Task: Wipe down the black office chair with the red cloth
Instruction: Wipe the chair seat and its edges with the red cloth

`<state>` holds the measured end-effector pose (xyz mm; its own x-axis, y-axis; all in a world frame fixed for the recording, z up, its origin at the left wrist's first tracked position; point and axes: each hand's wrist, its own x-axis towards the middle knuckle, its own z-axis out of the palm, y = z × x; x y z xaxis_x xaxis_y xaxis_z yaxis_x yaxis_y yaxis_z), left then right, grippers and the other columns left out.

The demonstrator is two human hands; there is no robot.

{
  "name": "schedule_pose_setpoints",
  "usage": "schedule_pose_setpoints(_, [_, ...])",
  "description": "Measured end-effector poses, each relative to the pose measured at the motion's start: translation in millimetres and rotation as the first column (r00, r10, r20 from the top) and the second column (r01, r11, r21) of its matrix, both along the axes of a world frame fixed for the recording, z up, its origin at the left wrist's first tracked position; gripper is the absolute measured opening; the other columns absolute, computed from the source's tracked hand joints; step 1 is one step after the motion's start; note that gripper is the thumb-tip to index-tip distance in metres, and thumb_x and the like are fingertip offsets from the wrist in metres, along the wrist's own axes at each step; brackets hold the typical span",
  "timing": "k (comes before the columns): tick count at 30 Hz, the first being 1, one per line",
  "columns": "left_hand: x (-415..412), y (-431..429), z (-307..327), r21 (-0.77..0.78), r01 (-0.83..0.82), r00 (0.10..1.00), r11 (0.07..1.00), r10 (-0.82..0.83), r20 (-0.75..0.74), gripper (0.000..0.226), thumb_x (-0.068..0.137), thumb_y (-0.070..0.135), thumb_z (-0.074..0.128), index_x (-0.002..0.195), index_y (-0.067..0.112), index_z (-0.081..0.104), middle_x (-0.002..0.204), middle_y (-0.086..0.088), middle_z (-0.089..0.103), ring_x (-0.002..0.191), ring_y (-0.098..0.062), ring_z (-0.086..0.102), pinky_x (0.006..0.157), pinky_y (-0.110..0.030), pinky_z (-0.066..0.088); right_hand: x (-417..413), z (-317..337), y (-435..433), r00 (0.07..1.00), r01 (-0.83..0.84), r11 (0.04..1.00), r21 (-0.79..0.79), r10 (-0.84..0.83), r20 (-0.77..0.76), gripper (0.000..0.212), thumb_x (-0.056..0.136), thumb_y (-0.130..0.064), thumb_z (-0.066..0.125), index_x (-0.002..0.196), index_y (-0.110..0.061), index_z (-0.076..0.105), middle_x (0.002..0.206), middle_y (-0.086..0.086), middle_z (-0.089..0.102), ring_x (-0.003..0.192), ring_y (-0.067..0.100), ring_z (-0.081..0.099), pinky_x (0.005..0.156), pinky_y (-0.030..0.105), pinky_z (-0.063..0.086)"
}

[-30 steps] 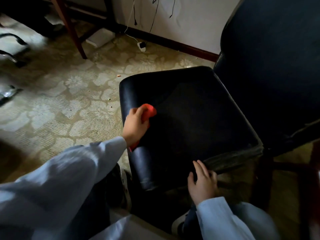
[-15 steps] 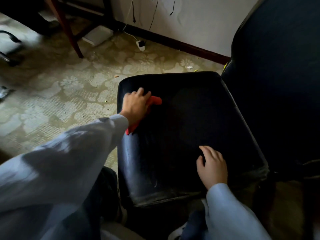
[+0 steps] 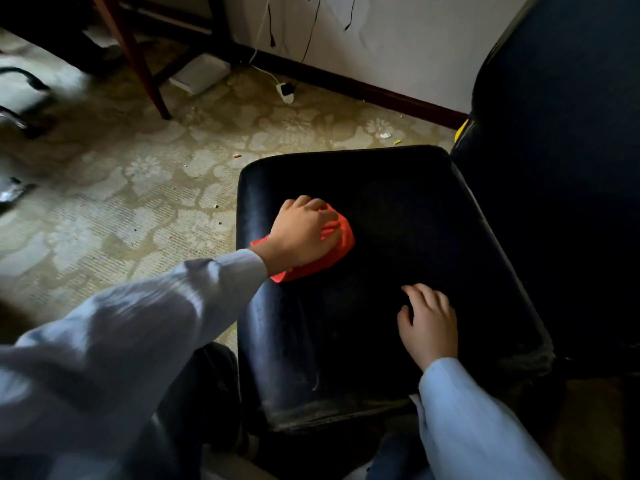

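Cloth first: the red cloth (image 3: 341,249) lies bunched on the left part of the black office chair (image 3: 346,344), on top of its seat (image 3: 433,220) and just inside the left edge. The left hand (image 3: 301,233) covers most of it, palm down, fingers bent over the far side of the bundle and holding it. That grip looks chosen to keep the fabric wadded under the palm, so pressure goes into the upholstery and the cloth does not slide free.

The right hand (image 3: 429,323) holds nothing. It rests on the near right part of the seat, fingers loosely spread and touching the surface, well apart from the cloth. Probably it steadies the chair against the wiping push.

Dull grey streaks show on the near left of the seat, so that area seems to need more passes. The backrest (image 3: 561,168) rises at the right, untouched by either hand.

Beyond the chair lies patterned carpet (image 3: 121,202) with small crumbs, and a white plug (image 3: 286,92) on its cable near the far wall.
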<state>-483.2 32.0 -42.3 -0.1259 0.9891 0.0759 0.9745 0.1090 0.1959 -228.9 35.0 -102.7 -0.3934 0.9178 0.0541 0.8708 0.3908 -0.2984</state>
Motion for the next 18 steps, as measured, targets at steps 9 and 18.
schedule_pose_setpoints(9, [14,-13,-59,-0.176,-0.059,0.996,0.983,0.048,-0.070,0.064,0.092,0.059,0.036,0.148,0.033,0.020,0.157,0.004,0.016,0.145,-0.025,0.011,0.114,-0.051,0.010,-2,-14,-8,0.998,0.056,0.992,0.116,-0.052,-0.044,0.044,0.082,-0.025,0.035,0.108,-0.009,0.067,0.110,0.008,0.065,0.102,0.032,0.057,0.085,0.049,0.046])
schedule_pose_setpoints(18, [-26,20,-65,-0.097,-0.258,0.960,0.961,0.266,0.084,0.054,0.096,0.043,0.036,0.147,0.031,0.025,0.156,0.004,0.022,0.144,-0.023,0.014,0.114,-0.042,0.016,-7,-12,-13,0.996,0.086,0.990,0.113,-0.082,-0.046,0.045,0.081,-0.024,0.033,0.108,-0.011,0.067,0.110,0.007,0.066,0.102,0.031,0.059,0.087,0.046,0.047])
